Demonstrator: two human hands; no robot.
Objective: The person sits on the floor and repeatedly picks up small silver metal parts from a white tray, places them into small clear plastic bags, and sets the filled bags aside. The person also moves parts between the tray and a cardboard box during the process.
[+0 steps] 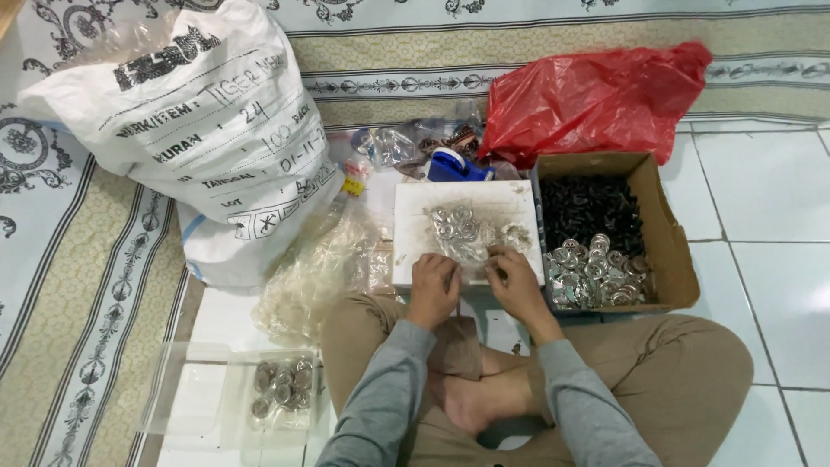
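Partly hidden, both hands' fingers curled on a clear bag of silver discs, grip unclear, white board beneath.

big white printed sack upper left – red plastic bag behind open brown cardboard box at right.

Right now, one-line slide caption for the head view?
Seated person's left hand and right hand handle a clear packet of silver discs on a white board.
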